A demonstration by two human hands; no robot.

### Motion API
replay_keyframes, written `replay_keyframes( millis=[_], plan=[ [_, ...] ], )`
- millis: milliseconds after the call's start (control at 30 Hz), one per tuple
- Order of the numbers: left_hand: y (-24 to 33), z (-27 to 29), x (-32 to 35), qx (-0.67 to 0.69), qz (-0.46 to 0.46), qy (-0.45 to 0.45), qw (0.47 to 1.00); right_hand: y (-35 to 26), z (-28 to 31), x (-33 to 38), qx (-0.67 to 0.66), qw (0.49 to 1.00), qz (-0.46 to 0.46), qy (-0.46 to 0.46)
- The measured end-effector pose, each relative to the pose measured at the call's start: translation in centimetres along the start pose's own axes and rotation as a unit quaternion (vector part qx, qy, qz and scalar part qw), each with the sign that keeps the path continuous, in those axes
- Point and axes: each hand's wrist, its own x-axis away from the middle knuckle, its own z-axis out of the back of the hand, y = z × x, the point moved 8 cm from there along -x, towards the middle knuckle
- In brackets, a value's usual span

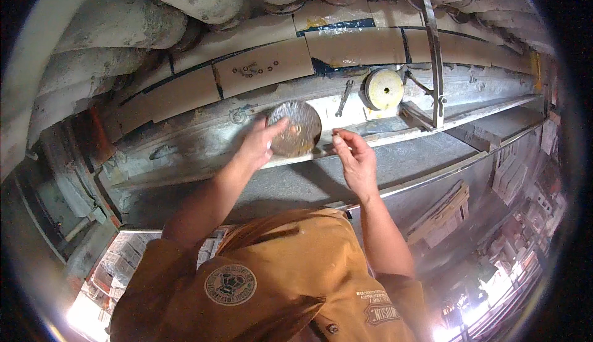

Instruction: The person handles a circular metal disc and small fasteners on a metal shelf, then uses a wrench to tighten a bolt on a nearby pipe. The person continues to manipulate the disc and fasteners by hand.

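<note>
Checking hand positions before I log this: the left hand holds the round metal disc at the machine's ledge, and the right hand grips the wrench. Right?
Not quite. In the head view the right hand is beside the round metal disc, and the wrench lies untouched behind it. The left hand does hold the disc.

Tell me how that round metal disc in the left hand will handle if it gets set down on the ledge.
The round metal disc looks thin and rigid, so probably stiff, not floppy. Its circular edge suggests it may roll if stood upright on the narrow ledge. The left hand holds it alone, so it is likely not very heavy.

Dusty grey workbench (296, 184), wrench (343, 98) and yellowish grinding wheel (383, 89) at its back
</note>
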Motion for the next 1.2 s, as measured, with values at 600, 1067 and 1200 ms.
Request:
replay_keyframes(
  millis=[600,1067,1200],
  plan=[
    [6.2,0.5,-9.6,-0.628,-0.268,0.186,0.706,-3.8,11.2,4.4,0.401,0.864,0.177,0.248],
    [14.2,-0.7,-13.0,-0.757,-0.358,0.116,0.534,-4.3,11.1,4.1,0.437,0.847,0.183,0.242],
    [13.4,0.4,-15.0,-0.771,-0.351,0.072,0.526,-4.4,11.1,4.2,0.448,0.836,0.196,0.248]
  ],
)
